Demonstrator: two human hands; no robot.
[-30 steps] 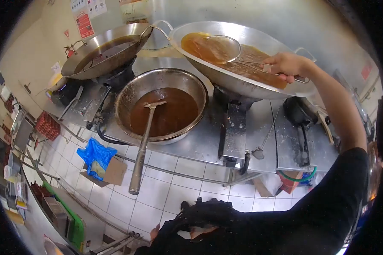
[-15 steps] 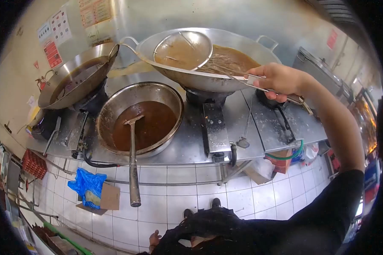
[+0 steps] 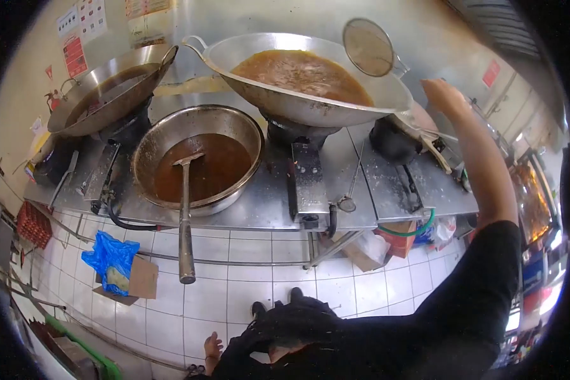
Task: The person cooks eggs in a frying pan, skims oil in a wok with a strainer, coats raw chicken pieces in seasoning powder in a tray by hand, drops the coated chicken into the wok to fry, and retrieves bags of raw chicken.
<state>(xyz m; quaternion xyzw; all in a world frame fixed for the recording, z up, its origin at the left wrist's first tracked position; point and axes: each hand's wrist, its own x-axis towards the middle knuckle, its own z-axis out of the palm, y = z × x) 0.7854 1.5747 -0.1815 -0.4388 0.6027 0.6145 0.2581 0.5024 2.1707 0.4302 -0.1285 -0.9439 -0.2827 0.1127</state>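
Observation:
My right hand (image 3: 446, 99) is raised past the right end of the big wok (image 3: 392, 96), its fingers curled. A round mesh strainer (image 3: 368, 48) is tipped up on its side above the wok's right rim, on the same side as this hand; its handle is hard to make out. Brown liquid (image 3: 301, 75) with a bubbly surface fills the wok's middle. My left hand (image 3: 213, 347) hangs low by my body, fingers loosely apart, holding nothing. Nearer me a steel basin (image 3: 144, 149) holds dark brown liquid, with a long-handled ladle (image 3: 185, 221) resting in it.
A second wok (image 3: 66, 120) with dark liquid stands at left. Burners sit along the metal table (image 3: 247, 215), with a small strainer (image 3: 346, 204) and a dark pot (image 3: 386, 140) at right. A cardboard box (image 3: 144, 278) with a blue bag (image 3: 109, 256) lies on the tiled floor.
The strainer has left the liquid and moved up and right, turning onto its edge. My right hand has moved up and slightly right. The whole view has shifted a little.

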